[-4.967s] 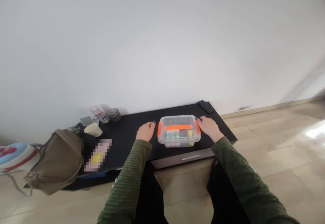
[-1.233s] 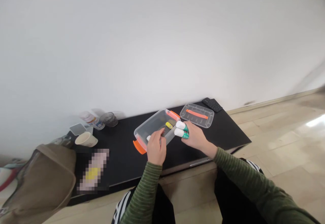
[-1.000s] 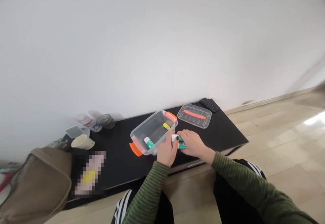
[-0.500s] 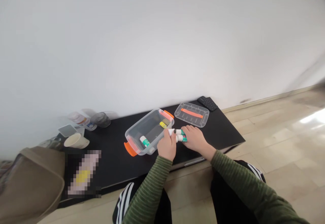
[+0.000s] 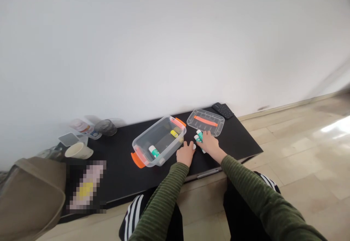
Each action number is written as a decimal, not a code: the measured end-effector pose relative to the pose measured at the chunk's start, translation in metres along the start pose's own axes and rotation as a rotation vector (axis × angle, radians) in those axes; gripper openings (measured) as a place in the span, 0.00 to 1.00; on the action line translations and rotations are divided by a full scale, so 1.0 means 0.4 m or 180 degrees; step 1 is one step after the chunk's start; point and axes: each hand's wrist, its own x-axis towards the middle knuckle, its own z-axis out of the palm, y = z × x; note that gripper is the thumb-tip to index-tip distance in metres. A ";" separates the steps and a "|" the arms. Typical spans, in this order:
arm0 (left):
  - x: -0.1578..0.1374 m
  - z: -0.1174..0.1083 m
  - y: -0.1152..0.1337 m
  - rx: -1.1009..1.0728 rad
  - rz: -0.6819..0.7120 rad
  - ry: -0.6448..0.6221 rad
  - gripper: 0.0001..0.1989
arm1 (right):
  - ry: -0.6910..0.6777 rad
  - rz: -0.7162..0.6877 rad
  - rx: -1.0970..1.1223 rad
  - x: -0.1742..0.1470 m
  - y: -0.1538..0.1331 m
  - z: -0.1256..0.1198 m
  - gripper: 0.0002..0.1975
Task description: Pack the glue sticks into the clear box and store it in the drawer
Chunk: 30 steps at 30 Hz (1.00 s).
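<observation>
Both hands have lowered the small tubes (image 5: 199,137) onto the table (image 5: 240,139) beside the clear box (image 5: 158,140); right hand (image 5: 210,144) fingers loosely pinch them, left hand (image 5: 185,154) curls loose. They look light, stiff and slippery; best gripped mid-barrel.

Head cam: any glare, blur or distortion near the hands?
Head view: soft even light with only faint shadows. Floor glare sits far right, away from both hands. Edges bend and smear toward the corners. The small bottles by the right hand are tiny with unreadable labels. A pixelated patch masks something on the black table.
</observation>
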 end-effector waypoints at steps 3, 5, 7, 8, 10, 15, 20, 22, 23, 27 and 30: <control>0.009 0.002 0.003 -0.0121 0.0083 0.0095 0.17 | 0.0040 -0.0100 -0.0107 0.002 0.005 0.006 0.24; 0.014 0.003 0.004 -0.0285 0.0166 0.0208 0.17 | 0.0144 -0.0145 -0.0168 0.004 0.011 0.006 0.24; 0.017 0.005 0.001 -0.0464 0.0255 0.0330 0.19 | 0.0248 -0.0152 -0.0197 0.006 0.014 0.001 0.24; 0.018 0.006 -0.002 -0.0557 0.0296 0.0383 0.21 | 0.0252 -0.0129 -0.0185 0.006 0.016 -0.003 0.24; 0.017 0.009 -0.009 -0.0722 0.0349 0.0463 0.24 | 0.0167 -0.0051 -0.0103 0.003 0.018 -0.016 0.25; -0.009 -0.007 -0.023 -0.0906 0.0445 0.0592 0.24 | -0.0101 -0.0185 0.0018 -0.023 0.026 -0.046 0.37; -0.082 -0.072 -0.053 -0.0851 0.0896 0.1556 0.17 | -0.0031 -0.0130 -0.0100 -0.036 0.022 -0.042 0.36; -0.115 -0.099 -0.084 -0.0806 0.0767 0.2001 0.16 | 0.0056 -0.0142 -0.0072 -0.038 0.016 -0.045 0.34; -0.129 -0.109 -0.102 -0.0778 0.0578 0.2160 0.16 | 0.0138 -0.0208 -0.0018 -0.041 0.012 -0.051 0.32; -0.166 -0.125 -0.173 -0.0706 -0.0289 0.1886 0.16 | 0.0903 -0.1020 0.0526 -0.069 -0.034 -0.105 0.20; -0.184 -0.117 -0.198 -0.0717 -0.0455 0.1317 0.16 | 0.1274 -0.1807 0.0867 -0.081 -0.124 -0.145 0.15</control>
